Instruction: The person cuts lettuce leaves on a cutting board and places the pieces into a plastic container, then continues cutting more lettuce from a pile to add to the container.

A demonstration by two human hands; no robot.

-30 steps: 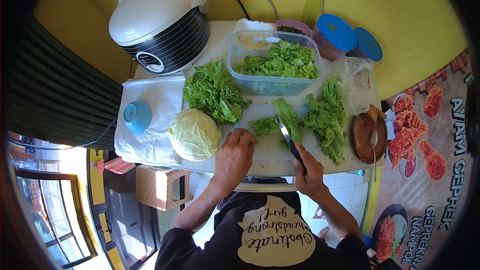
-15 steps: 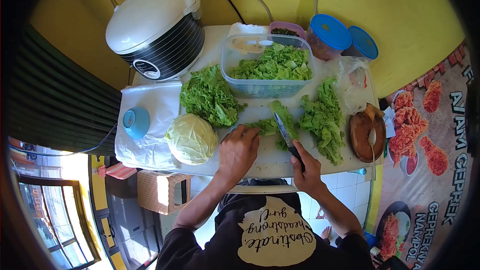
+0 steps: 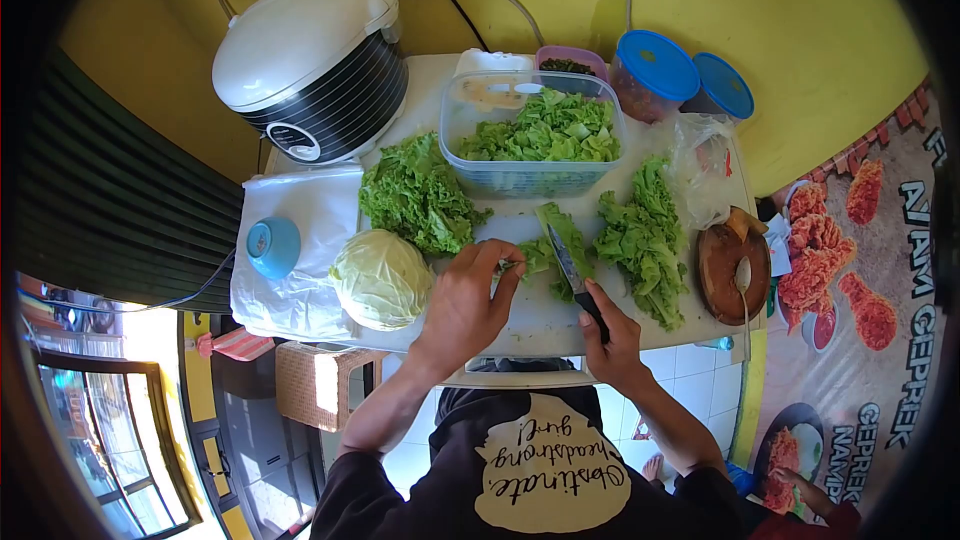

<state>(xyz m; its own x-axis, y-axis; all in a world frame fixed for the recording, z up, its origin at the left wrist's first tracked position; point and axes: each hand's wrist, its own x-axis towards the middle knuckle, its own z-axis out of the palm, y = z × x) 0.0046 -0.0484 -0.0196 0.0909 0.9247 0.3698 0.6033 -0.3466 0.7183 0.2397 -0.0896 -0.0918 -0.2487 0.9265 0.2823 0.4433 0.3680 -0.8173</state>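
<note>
My right hand [image 3: 615, 338] is wrapped round the black handle of a knife [image 3: 566, 262], its blade pointing away from me over a lettuce leaf [image 3: 568, 228]. To the left of the blade, my left hand [image 3: 468, 292] is closed in a pinch, with a small bit of lettuce [image 3: 506, 264] showing at the fingertips. A bunch of lettuce [image 3: 420, 195] lies beyond my left hand, and a pale cabbage [image 3: 381, 280] sits beside it. More loose lettuce [image 3: 643, 245] lies right of the knife. Behind, a clear plastic container [image 3: 530, 178] holds cut lettuce [image 3: 550, 125].
A rice cooker [image 3: 310, 60] stands at the back left. Near it, a blue bowl [image 3: 273, 247] rests on white plastic sheets [image 3: 305, 305]. At right are a mortar [image 3: 718, 275] with a spoon, a plastic bag [image 3: 703, 170] and blue-lidded tubs [image 3: 657, 65]. Another person's hand [image 3: 800, 490] shows at lower right.
My left hand has lifted slightly and turned, pulling away from the lettuce leaf with a small bit in its fingers. The knife has barely moved. Another person's hand has appeared at lower right.
</note>
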